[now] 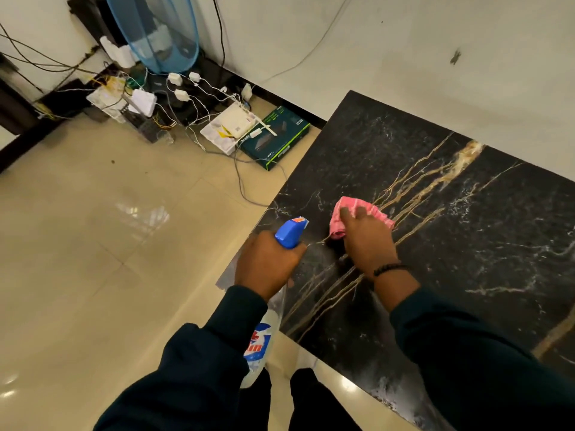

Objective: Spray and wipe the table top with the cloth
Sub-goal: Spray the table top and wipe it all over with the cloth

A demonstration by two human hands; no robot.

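Note:
The black marble table top (466,219) with gold and white veins fills the right side. My right hand (367,241) presses a crumpled pink cloth (348,209) flat on the table near its left edge. My left hand (267,262) grips the neck of a clear spray bottle (259,346) with a blue trigger head (291,233). The bottle hangs at the table's left edge, its nozzle pointing toward the cloth. The bottle's body is partly hidden behind my dark sleeve.
Beige glossy floor tiles (93,244) lie to the left. At the back, by the white wall, sit tangled cables and chargers (186,94), a white router (230,126), a dark green box (277,138) and a blue mesh basket (161,32).

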